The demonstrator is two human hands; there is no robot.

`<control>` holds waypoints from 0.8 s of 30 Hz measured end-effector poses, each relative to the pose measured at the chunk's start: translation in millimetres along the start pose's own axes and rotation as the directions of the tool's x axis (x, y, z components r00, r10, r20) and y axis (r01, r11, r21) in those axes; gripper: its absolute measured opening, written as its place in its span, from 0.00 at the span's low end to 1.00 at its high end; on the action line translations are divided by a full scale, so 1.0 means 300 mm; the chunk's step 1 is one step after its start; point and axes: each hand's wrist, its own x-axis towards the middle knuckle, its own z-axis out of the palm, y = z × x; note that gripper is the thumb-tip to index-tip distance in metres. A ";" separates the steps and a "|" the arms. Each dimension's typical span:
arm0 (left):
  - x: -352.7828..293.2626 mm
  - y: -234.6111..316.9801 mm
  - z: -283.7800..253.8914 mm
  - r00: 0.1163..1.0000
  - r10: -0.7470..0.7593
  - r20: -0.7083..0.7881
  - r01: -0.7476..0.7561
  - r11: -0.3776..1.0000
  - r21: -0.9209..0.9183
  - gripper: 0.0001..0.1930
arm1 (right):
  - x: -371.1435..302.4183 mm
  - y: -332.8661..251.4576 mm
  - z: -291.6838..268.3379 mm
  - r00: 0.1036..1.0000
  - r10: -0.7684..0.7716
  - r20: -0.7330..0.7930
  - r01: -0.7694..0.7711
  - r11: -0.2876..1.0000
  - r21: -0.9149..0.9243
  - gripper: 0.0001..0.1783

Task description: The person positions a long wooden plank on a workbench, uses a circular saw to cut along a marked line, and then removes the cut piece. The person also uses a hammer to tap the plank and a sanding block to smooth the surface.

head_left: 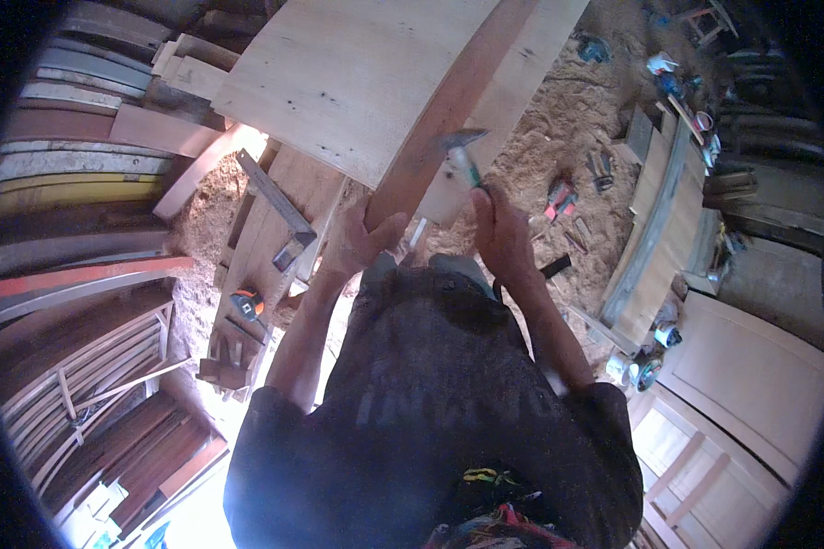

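R hand [502, 229] on hammer [463, 156] (L hand [364, 240] on plank [449, 110])

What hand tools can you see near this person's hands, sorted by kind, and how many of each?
Hammer: 1, green-handled, held in the right hand, its head over the reddish plank that the left hand steadies.
Framing square: 1, on the low bench.
Tape measure: 1, orange and black.
Total: 3
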 end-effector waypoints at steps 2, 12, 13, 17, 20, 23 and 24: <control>0.000 0.053 0.003 0.999 -0.025 0.028 0.028 0.993 -0.113 0.27 | 0.003 -0.050 -0.023 0.987 -0.004 -0.158 0.022 0.994 0.108 0.12; -0.015 0.067 -0.012 0.998 -0.023 0.054 0.026 0.998 -0.061 0.26 | -0.004 0.010 0.008 1.000 0.023 -0.021 -0.021 0.995 0.093 0.17; -0.008 0.046 -0.004 0.999 -0.017 0.042 0.021 0.997 -0.081 0.26 | 0.003 -0.012 -0.011 0.997 0.052 -0.049 -0.043 0.986 0.161 0.17; -0.015 0.083 -0.003 0.999 -0.054 -0.003 0.054 0.997 -0.059 0.26 | -0.012 -0.058 -0.032 0.981 0.114 -0.156 -0.067 0.958 0.279 0.16; -0.006 0.063 0.005 0.996 -0.048 0.079 0.058 0.990 -0.126 0.28 | -0.037 0.029 0.054 0.989 0.134 0.070 -0.122 0.981 -0.148 0.15; -0.026 0.070 0.004 0.996 -0.078 0.052 0.088 0.974 -0.211 0.28 | -0.036 0.063 0.041 0.988 0.049 0.147 -0.051 0.999 0.009 0.16; -0.013 0.063 -0.008 0.997 -0.055 0.058 0.063 0.986 -0.151 0.28 | -0.028 0.061 0.033 0.994 0.049 0.099 -0.054 0.998 0.043 0.16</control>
